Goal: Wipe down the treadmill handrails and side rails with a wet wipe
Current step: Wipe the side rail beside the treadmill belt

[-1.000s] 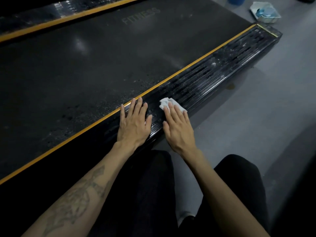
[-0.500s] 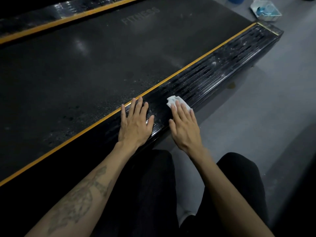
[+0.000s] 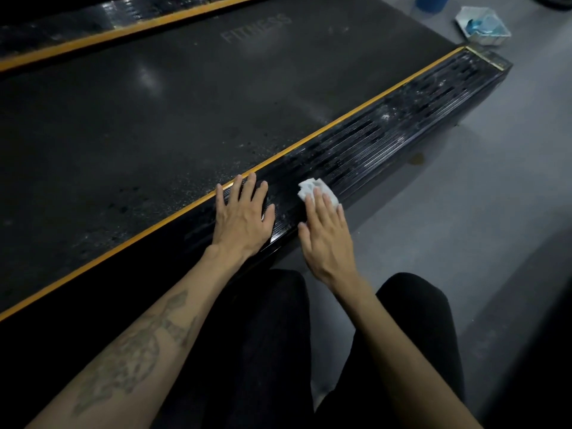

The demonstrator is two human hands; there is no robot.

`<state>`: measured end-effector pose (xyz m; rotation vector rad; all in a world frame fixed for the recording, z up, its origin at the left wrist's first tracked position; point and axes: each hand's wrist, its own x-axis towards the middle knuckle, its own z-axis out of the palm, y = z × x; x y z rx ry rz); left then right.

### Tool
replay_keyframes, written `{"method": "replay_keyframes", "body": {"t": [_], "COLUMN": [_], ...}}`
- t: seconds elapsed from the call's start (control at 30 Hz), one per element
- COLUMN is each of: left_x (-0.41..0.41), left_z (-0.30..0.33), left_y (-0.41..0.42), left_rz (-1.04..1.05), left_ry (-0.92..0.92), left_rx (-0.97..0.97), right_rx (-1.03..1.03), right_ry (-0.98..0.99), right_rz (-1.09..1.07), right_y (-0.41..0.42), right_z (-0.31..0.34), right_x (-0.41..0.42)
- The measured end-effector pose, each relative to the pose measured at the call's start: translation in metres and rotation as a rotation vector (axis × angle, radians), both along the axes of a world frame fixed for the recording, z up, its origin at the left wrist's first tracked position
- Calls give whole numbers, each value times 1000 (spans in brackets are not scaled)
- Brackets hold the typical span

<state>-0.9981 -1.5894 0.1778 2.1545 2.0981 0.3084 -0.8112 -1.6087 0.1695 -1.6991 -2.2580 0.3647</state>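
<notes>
The treadmill's near side rail (image 3: 387,144) is black and ribbed, with a yellow strip along its inner edge, and runs from lower left to upper right. My left hand (image 3: 243,216) lies flat on the rail with straight, spread fingers. Just to its right, my right hand (image 3: 326,233) presses a crumpled white wet wipe (image 3: 311,188) onto the rail with straight fingers; the wipe sticks out past the fingertips. The rail beyond the wipe shows white specks and streaks.
The black running belt (image 3: 185,113) marked FITNESS fills the left. The far side rail (image 3: 123,23) runs along the top left. A wipe packet (image 3: 483,24) and a blue container (image 3: 430,3) sit on the grey floor (image 3: 464,227) at top right. My knees are below.
My right hand slid the wipe along the rail, out to the right and then back toward the left hand. The left hand has stayed in place.
</notes>
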Motion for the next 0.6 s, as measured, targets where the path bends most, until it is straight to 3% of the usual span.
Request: {"method": "replay_keyframes", "body": {"t": [0.6], "left_x": [33], "left_z": [0], "left_y": [43], "left_rz": [90], "left_ry": [-46], "left_rx": [2], "right_rx": [-36], "right_ry": [36], "right_rz": [91], "right_y": [52], "right_z": [1], "right_x": [39]}}
